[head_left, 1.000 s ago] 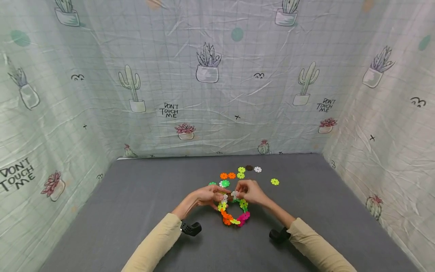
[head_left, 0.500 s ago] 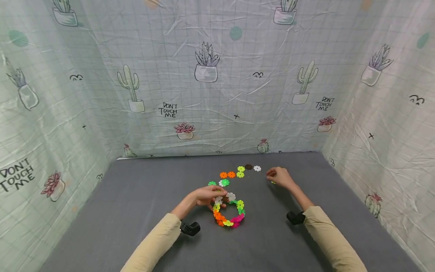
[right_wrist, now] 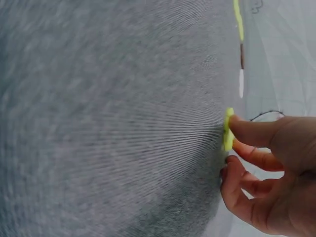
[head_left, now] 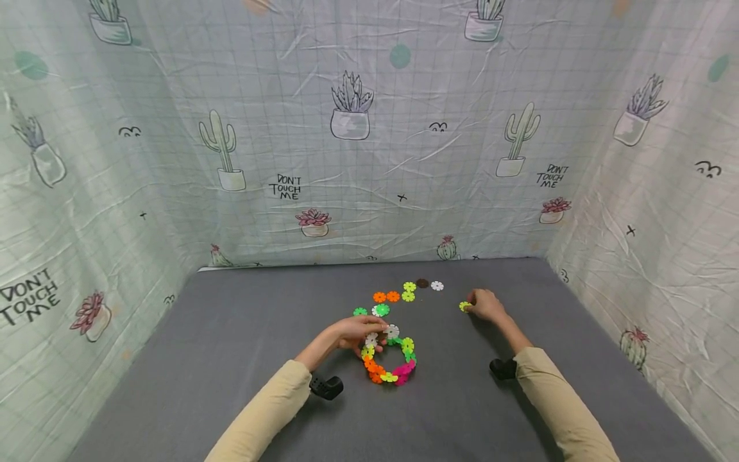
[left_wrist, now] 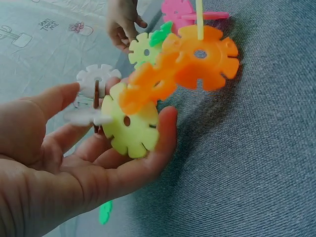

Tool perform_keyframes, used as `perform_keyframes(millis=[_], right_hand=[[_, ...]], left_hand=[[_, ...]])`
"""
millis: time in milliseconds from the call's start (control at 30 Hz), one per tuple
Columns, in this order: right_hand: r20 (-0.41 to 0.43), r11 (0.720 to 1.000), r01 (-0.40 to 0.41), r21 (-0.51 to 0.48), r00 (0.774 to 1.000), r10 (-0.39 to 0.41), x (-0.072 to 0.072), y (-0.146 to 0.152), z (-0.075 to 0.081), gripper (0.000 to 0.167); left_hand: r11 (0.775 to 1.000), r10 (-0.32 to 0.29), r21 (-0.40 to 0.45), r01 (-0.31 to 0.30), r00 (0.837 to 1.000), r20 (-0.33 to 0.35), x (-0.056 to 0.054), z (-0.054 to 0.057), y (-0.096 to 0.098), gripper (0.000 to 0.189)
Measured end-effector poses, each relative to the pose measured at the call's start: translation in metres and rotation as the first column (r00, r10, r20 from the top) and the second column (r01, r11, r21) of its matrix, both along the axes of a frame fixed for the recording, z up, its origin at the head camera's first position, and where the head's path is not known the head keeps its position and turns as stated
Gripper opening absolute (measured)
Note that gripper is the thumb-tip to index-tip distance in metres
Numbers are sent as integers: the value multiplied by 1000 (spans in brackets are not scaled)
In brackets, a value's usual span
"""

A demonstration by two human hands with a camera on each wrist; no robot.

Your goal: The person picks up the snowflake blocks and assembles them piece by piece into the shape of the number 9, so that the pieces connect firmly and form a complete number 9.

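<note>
My left hand (head_left: 353, 330) grips the far left side of a ring of slotted, flower-shaped interlocking discs (head_left: 375, 371). In the left wrist view my thumb and fingers are about a white disc, a brown disc (left_wrist: 96, 94) seen edge-on and a yellow disc (left_wrist: 131, 121). Orange discs (left_wrist: 200, 57) and pink ones (left_wrist: 177, 12) follow along the ring. Off to the right, my right hand (head_left: 487, 305) pinches a loose yellow interlocking disc (head_left: 464, 307) at the table's surface. The right wrist view has that disc nearly edge-on between thumb and finger (right_wrist: 228, 129).
Loose discs lie on the grey table (head_left: 260, 333) beyond the ring: two orange (head_left: 386, 297), two yellow (head_left: 408, 291), a brown one (head_left: 423, 283), a white one (head_left: 437, 286), and green and white ones (head_left: 378, 310). A patterned curtain (head_left: 369, 160) encloses the back and sides.
My right hand has left the ring, moved right and away to the loose yellow disc, and now pinches it. The left hand still holds the ring, which shifted slightly left.
</note>
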State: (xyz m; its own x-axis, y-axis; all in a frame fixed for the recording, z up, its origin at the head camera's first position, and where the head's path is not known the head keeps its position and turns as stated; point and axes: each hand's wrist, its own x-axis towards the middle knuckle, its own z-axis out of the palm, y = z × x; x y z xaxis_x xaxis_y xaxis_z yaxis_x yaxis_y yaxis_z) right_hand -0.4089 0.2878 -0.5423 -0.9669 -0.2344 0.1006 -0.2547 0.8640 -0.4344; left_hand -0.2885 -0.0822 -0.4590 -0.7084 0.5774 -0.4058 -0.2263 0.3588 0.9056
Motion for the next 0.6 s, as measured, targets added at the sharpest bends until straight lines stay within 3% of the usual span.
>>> perform_keyframes(millis=[67,133,200,300,367,500,600], right_hand=[[-79,997,-63,-52,995,59,-25,17,-34,36],[-60,993,-81,-85,995,76,-29,17,-38,37],[3,988,-88,-128,996,89,-3,-4,-7,31],[86,981,-87,-172,991,103,55,-50,59,20],[59,967,-128,-220,988,144,86,-74,89,16],[43,913,-235,-333,964,264,105,-95,101,13],[66,867,-279,-413,940,334,103,-103,93,14]], left_hand=[[1000,13,-7,-13,1000,-7,1,-1,0,29],[999,35,-9,-36,999,-9,1,-1,0,29],[998,58,5,-58,998,3,1,-1,0,26],[995,86,46,-88,996,35,0,-1,1,21],[994,91,64,-94,995,47,0,1,2,20],[995,87,50,-88,996,33,1,3,4,22],[996,81,36,-82,996,43,0,3,5,26]])
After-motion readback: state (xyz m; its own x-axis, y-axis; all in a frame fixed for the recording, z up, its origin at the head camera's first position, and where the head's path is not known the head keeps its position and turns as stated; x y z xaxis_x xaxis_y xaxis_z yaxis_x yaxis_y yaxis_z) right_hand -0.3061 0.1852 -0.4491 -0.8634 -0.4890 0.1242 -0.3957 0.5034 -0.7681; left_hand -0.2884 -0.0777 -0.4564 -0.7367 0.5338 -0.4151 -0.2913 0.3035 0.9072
